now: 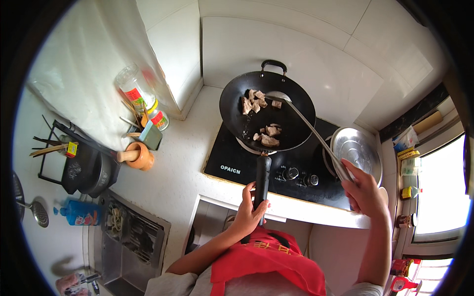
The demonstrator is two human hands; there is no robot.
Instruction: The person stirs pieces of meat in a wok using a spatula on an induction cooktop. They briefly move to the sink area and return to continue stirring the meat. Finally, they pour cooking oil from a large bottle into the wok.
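A black wok (292, 129) with a loop at its far rim sits over the left burner of a black gas hob (229, 148). My left hand (253, 209) is closed around the wok's black handle (263, 174). Held in my right hand (364, 190), a long metal ladle or wok spatula (314, 135) reaches down and left, its head (278, 97) inside the wok. Chunks of pale, browned meat (255, 101) lie in a group left of that head, with one piece to its lower side. More meat chunks (270, 140) lie near the handle side, beside small bubbling or wet spots.
Right of the wok stands a metal lid (355, 148). Along the left are a wooden mortar with pestle (142, 157), a utensil holder (151, 136), glass jars (136, 88), a rack with a dark pan (87, 170), a blue bottle (83, 212) and a steel sink (137, 266). Small bottles line the windowsill.
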